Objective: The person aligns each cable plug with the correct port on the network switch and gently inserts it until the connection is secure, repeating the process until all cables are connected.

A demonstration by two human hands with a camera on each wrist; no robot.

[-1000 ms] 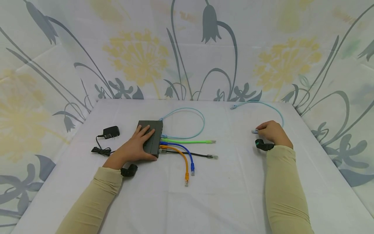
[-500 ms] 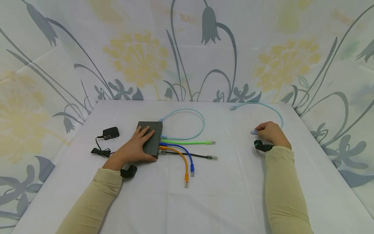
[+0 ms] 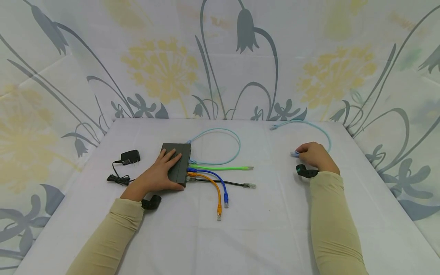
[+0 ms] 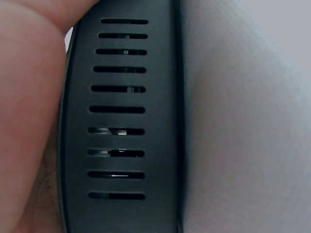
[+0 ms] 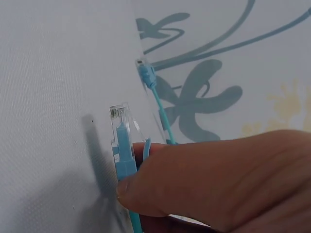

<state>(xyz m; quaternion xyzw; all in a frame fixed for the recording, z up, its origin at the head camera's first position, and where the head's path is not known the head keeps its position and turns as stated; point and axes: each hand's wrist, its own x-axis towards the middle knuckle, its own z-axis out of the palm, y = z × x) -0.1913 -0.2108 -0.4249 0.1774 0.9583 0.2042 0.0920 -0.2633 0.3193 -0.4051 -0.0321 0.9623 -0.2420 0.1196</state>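
Note:
My left hand rests on a dark grey network switch, fingers spread over its top and the thumb at its near end. The left wrist view shows the slotted side of the switch close up, beside the skin of my hand. Far to the right, my right hand pinches one plug of a light blue Ethernet cable between thumb and finger. In the right wrist view, this clear plug points away from the hand, above the white cloth. The cable's other plug lies near the table's back edge.
From the switch's right side run a green cable, a blue cable, an orange cable and a black cable. A light blue cable loops behind them. A black power adapter lies left.
My right hand has shifted slightly left with the plug, and the light blue cable has moved a little with it. The left hand stays on the switch.

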